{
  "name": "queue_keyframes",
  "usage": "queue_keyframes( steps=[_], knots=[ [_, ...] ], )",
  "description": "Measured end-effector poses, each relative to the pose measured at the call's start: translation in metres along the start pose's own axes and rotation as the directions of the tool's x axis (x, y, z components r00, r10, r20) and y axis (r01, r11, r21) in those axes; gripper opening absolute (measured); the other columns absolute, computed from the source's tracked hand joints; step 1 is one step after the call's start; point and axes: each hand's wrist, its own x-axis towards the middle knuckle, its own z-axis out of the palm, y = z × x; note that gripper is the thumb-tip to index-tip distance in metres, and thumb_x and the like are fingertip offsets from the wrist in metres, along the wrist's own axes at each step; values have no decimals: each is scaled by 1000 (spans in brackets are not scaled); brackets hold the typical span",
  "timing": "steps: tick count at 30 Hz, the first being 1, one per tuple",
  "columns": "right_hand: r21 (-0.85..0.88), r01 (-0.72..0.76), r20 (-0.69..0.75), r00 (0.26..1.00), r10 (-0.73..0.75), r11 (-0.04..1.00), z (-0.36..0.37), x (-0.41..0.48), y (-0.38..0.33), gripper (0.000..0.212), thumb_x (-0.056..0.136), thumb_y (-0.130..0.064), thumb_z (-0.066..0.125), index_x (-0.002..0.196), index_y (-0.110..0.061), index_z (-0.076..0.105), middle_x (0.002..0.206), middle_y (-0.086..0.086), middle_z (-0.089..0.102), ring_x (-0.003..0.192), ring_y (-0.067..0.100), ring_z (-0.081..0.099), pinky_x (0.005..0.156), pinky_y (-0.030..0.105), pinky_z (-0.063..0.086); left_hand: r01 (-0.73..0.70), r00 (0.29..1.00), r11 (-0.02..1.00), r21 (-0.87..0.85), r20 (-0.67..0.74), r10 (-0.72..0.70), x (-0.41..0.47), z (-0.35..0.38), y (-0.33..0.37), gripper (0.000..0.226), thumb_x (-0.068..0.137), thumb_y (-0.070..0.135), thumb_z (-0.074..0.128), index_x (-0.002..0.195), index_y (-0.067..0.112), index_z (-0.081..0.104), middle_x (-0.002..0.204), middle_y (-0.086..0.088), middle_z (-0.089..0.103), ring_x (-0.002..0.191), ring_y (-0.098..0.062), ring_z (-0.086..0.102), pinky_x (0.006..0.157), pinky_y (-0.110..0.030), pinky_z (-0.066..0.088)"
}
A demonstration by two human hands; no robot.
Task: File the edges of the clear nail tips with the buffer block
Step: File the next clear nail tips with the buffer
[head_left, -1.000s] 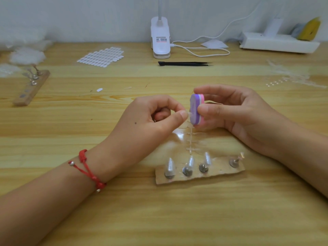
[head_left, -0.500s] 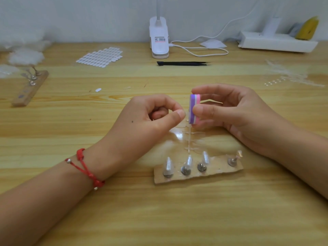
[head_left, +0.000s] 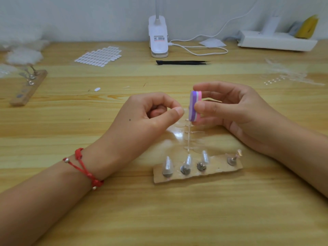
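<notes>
White clip lamp base (head_left: 158, 41), 12 o'clock; black tweezers (head_left: 182, 62) just nearer. Sticker sheet (head_left: 98, 56), 11 o'clock. Wooden strip (head_left: 29, 87), 10 o'clock. White power strip (head_left: 276, 40), 1 o'clock.

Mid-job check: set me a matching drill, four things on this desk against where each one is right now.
1. purple-and-pink buffer block
2. black pointed tweezers
3. red string bracelet
4. brown cardboard strip of metal nail stands

A. on the wrist behind the left hand
B. flat before the white clip lamp
C. pinched in the right hand
D. on the wooden table, nearest the camera

Pairs: 1-C, 2-B, 3-A, 4-D.
</notes>
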Motion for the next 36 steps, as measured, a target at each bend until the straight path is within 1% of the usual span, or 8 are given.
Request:
queue_keyframes(
  steps=[2,7,14,17,21,25,30,36],
  knots=[
    [29,-4,29,1000,3,1000,-1,0,-1,30,60,-9,76,88,-18,77,80,0,73,68,15,71,61,25,57,7,1000,1000,16,-3,-7,0,0,-1,15,86,19,65,71,19,66,53,11,28,49,-3,28,49,-8,28],
    [-54,-7,14,1000,7,999,-1,0,1,32,58,-14,79,89,-20,77,84,2,74,74,18,72,67,27,58,3,1000,1000,23,20,-3,0,1,-2,14,86,19,65,72,20,66,54,8,29,51,-6,28,49,-11,28],
    [29,1,48,999,-2,1000,-2,0,0,32,59,-11,79,90,-19,78,84,-1,74,73,15,71,65,26,58,11,1000,999,30,5,-12,0,2,-3,14,86,20,65,72,20,66,53,11,29,50,-5,29,49,-11,28],
    [-29,5,22,1000,-4,1000,0,0,0,35,58,-9,82,91,-18,76,85,1,74,75,17,72,68,26,58,3,1000,1000,31,14,-4,0,1,-3,14,86,19,65,72,20,66,54,9,28,50,-5,28,48,-11,28],
    [-27,23,-32,999,-24,999,2,0,0,33,59,-10,76,91,-17,75,83,0,73,75,16,71,68,26,58,5,1000,1000,11,-1,-5,0,1,-4,16,87,20,66,70,22,66,52,13,29,50,-3,29,48,-10,28],
    [9,18,8,1000,-18,1000,1,-1,-1,30,62,-6,74,90,-18,77,82,0,73,74,15,71,66,25,57,17,1000,999,30,-8,-17,0,2,-4,14,86,21,66,71,21,67,52,13,28,49,-4,28,48,-11,28],
    [-74,26,-42,999,-29,997,2,0,2,33,60,-13,77,93,-19,76,85,1,75,77,17,72,70,27,58,15,1000,999,34,2,-15,2,1,-4,14,86,20,66,72,20,66,52,11,28,48,-4,28,47,-10,28],
    [4,23,-4,1000,-23,1000,0,-1,0,30,61,-10,78,89,-20,78,82,-2,74,74,13,71,66,23,57,21,999,999,45,-25,-20,1,2,-4,14,85,23,66,70,22,66,51,14,29,48,-2,29,48,-9,28]
  ],
)
